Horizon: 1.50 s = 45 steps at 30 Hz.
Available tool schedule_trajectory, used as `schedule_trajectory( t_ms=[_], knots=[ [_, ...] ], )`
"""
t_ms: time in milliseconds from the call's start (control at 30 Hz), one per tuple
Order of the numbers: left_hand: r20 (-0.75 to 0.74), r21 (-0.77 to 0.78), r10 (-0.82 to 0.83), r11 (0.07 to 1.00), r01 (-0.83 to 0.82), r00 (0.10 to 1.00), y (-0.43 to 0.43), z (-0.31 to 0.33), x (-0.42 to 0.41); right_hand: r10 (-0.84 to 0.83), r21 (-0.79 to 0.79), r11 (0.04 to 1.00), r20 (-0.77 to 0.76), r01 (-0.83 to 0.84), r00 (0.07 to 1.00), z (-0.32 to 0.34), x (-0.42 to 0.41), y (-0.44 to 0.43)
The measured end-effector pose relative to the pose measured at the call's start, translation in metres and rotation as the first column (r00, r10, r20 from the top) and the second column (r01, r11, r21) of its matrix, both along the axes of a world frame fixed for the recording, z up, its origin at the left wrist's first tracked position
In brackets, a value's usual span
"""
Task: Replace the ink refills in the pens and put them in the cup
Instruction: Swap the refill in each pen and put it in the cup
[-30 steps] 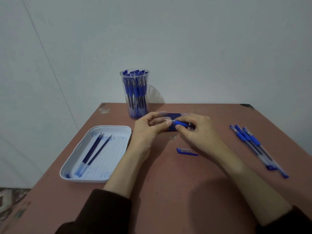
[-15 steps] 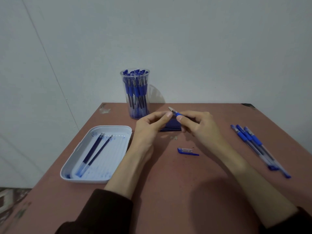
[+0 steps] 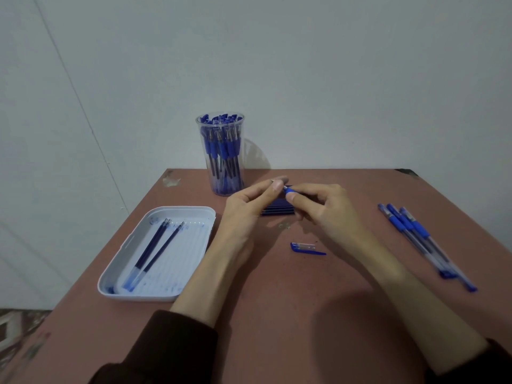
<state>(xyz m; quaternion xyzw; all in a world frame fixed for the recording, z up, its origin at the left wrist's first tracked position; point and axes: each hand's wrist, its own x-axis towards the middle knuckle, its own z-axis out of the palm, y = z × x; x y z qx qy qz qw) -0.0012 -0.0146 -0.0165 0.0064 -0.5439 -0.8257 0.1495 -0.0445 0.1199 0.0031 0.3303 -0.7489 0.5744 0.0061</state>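
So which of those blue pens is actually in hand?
The pen gripped by the right hand, tip pinched in the left hand. The rest stand in the cup; three loose pens lie on the table.

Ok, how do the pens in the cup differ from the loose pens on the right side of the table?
The pens in the cup stand upright, packed tight inside the clear cup; the loose pens lie flat on the table. The pens in the cup are many; the loose pens are only a few, side by side and slanted. Both sets have clear barrels with blue parts.
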Motion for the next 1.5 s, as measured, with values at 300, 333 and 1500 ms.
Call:
schedule_trajectory(
  t_ms=[300,333,1500],
  knots=[
    [0.007,-0.088,0.045,0.995,-0.044,0.999,0.003,0.003,0.001,-0.025,-0.036,0.999,0.032,0.026,0.999,0.000,0.001,0.001],
    [0.014,-0.100,0.080,0.992,-0.079,0.997,0.002,0.002,0.001,-0.034,-0.044,0.998,0.033,0.035,0.999,0.000,0.001,0.001],
    [0.009,-0.192,0.106,0.976,-0.102,0.994,-0.004,0.001,0.000,0.041,-0.038,0.999,0.287,-0.032,0.957,0.003,-0.002,0.000]
  ],
)
